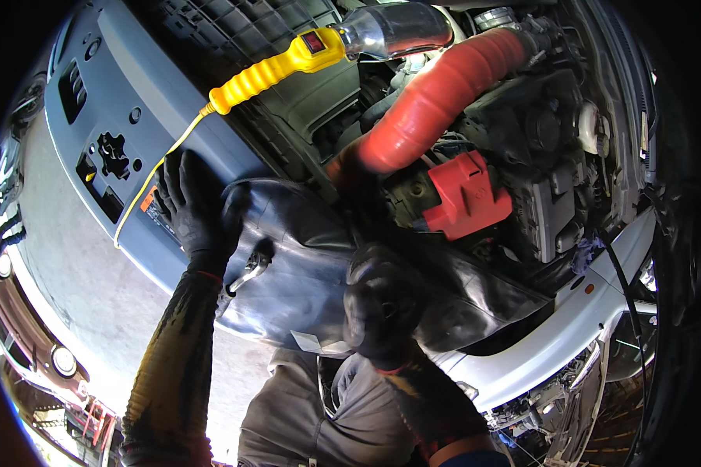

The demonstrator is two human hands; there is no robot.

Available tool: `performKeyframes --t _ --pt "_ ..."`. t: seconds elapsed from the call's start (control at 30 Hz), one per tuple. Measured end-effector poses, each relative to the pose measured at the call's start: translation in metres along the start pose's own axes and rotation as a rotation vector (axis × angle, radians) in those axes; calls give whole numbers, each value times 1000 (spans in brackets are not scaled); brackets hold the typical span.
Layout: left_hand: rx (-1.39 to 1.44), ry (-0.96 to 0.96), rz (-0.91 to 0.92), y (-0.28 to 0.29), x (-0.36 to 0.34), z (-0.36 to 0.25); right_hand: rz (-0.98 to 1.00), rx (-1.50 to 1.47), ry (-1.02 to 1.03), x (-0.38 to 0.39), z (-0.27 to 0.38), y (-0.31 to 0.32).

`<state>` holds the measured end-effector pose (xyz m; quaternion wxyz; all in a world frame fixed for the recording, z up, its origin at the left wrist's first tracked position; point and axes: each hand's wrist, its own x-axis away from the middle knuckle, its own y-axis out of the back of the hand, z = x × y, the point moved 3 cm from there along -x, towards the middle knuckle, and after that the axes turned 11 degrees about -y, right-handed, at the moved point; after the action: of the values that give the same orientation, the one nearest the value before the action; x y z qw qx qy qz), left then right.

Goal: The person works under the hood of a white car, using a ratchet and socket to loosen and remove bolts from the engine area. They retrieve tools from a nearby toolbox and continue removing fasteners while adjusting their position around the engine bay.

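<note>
My left hand [191,204], in a black glove, rests with its fingers stretched out on the blue-grey front panel [210,128] of the vehicle, close to a thin yellow cord [160,163]. Over the edge of the engine bay hangs a shiny black cover sheet [288,300]. A metal hand tool like a ratchet [249,272] lies on that sheet, right of my left wrist. My right hand [378,300], also black-gloved, is closed above the sheet. What it holds, if anything, is hidden by its fingers and the shadow.
A yellow-handled work light [288,70] with a metal head lies across the bay's far side. Beyond my right hand are a wide red hose [428,101] and a red plastic cover [467,194]. A white fender [514,366] curves at the right; a brown vehicle [31,335] stands left.
</note>
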<state>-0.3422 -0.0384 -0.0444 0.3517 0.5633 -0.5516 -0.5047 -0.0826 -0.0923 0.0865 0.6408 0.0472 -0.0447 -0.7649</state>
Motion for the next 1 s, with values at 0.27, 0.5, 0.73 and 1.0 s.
performKeyframes --t 0.27,0.5,0.73,1.0 --pt "22 -3 -4 0 1 0 770 76 110 -26 1 0" --pt "39 7 -15 4 -3 -4 90 38 -195 -12 23 -4" --pt "40 52 -14 3 0 -3 244 133 -19 -1 4 3" --pt "2 63 -15 9 -4 -9 109 67 -214 8 18 17"
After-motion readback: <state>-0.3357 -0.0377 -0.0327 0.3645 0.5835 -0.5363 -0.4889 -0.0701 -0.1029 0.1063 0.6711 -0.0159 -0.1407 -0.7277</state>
